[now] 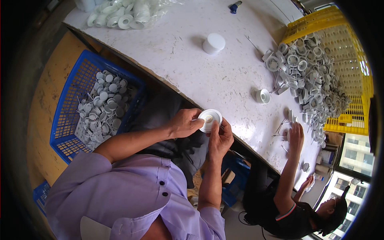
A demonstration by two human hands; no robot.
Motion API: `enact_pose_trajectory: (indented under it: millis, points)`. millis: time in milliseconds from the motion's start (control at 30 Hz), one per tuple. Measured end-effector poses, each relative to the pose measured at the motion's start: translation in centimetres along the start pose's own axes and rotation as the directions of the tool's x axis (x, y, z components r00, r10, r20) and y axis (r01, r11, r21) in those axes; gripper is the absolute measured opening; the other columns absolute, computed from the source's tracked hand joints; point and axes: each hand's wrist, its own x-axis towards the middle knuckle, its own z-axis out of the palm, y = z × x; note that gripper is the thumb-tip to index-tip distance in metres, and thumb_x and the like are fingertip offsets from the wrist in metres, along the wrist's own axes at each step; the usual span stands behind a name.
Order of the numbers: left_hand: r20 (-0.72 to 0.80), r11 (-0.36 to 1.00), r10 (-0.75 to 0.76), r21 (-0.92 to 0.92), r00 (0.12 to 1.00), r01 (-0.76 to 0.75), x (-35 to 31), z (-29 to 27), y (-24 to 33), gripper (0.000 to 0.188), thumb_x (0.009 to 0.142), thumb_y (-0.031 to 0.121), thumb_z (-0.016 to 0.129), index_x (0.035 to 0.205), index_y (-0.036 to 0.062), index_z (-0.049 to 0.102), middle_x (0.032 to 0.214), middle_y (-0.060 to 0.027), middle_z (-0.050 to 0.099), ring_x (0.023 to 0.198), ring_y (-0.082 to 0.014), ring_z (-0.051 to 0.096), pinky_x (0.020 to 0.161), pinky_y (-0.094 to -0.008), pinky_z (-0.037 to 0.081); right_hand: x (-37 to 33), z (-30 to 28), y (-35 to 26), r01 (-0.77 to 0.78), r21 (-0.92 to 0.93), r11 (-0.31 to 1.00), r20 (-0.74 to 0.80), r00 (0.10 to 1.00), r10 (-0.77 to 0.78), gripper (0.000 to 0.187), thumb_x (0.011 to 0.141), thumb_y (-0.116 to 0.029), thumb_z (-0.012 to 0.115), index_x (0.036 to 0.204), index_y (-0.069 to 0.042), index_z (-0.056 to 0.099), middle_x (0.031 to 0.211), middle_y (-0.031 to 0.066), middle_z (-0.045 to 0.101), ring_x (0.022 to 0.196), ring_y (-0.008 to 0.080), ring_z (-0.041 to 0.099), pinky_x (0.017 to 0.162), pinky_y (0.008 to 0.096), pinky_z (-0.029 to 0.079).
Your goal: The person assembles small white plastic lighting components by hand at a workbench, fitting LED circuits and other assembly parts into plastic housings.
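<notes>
Just off the table's front edge, I hold a round white plastic cap (210,120) between both hands, its wide rim and speckled centre facing up. My left hand (186,123) grips its left side, fingers closed and thumb along the rim. My right hand (220,138) pinches the right side, thumb on the near rim and fingers beneath. What the fingers touch underneath is hidden. Farther right on the table lies a small white hollow cap (263,96) on its side. A white lidded jar (214,43) stands upright beyond my hands.
A yellow crate (348,52) spills a heap of grey-white caps with thin stems (310,76) across the right side. A blue basket (66,116) of similar parts sits left, below table height. A clear bag of white rings (124,14) lies far left. At right, a co-worker's hand (296,138) touches parts.
</notes>
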Motion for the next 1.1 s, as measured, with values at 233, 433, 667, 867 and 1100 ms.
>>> enact_pose_trajectory:
  millis: [233, 433, 667, 867, 1100]
  points:
    - [-0.023, 0.999, -0.018, 0.049, 1.0, 0.019, 0.3, 0.1, 0.1, 0.03, 0.078, 0.018, 0.053, 0.095, -0.0047, 0.063, 0.082, -0.018, 0.066, 0.075, -0.0212, 0.064, 0.067, -0.0332, 0.049, -0.1, 0.1, 0.7, 0.013, -0.008, 1.0, -0.036, 0.999, -0.014, 0.018, 0.088, -0.008, 0.062, 0.103, 0.002, 0.06, 0.073, 0.0021, 0.063, 0.057, 0.0027, 0.053, 0.05, 0.0162, 0.042]
    - [-0.005, 0.996, -0.022, 0.083, 1.0, 0.022, 0.5, 0.1, -0.1, 0.03, 0.078, 0.018, 0.052, 0.094, -0.0057, 0.062, 0.079, -0.0189, 0.065, 0.071, -0.0209, 0.063, 0.063, -0.0341, 0.048, -0.3, 0.2, 0.8, 0.003, -0.02, 1.0, -0.05, 0.999, -0.004, 0.016, 0.088, -0.009, 0.063, 0.1, 0.001, 0.06, 0.069, 0.0009, 0.062, 0.056, 0.002, 0.052, 0.05, 0.0155, 0.039]
    - [-0.005, 0.997, 0.002, 0.079, 1.0, -0.001, 0.3, 0.3, -0.5, 0.03, 0.083, 0.02, 0.051, 0.093, -0.0062, 0.061, 0.076, -0.0196, 0.064, 0.069, -0.0223, 0.063, 0.062, -0.0354, 0.048, -0.6, 0.3, 0.6, -0.009, -0.014, 1.0, -0.072, 0.997, 0.008, 0.013, 0.087, -0.008, 0.063, 0.096, 0.001, 0.06, 0.069, 0.0005, 0.061, 0.055, 0.0016, 0.051, 0.049, 0.0156, 0.039]
    - [-0.01, 0.985, 0.047, 0.165, 0.999, -0.045, 0.2, 0.3, -0.6, 0.03, 0.084, 0.021, 0.052, 0.091, -0.0066, 0.061, 0.075, -0.0214, 0.063, 0.067, -0.023, 0.063, 0.061, -0.0352, 0.048, -0.8, 0.1, 1.3, -0.002, -0.012, 1.0, -0.073, 0.997, 0.001, 0.012, 0.087, -0.008, 0.063, 0.095, 0.001, 0.06, 0.071, 0.0011, 0.062, 0.056, 0.0018, 0.051, 0.049, 0.0157, 0.039]
    - [0.099, 0.997, 0.017, 0.072, 0.995, -0.024, 0.7, -0.4, -1.3, 0.028, 0.087, 0.022, 0.057, 0.091, -0.0059, 0.062, 0.073, -0.0122, 0.064, 0.066, -0.0139, 0.061, 0.058, -0.0297, 0.048, -0.7, -0.4, 1.8, -0.026, -0.007, 1.0, -0.097, 0.995, 0.025, 0.016, 0.088, -0.009, 0.063, 0.1, 0.001, 0.06, 0.071, 0.0012, 0.062, 0.055, 0.0031, 0.053, 0.049, 0.0163, 0.041]
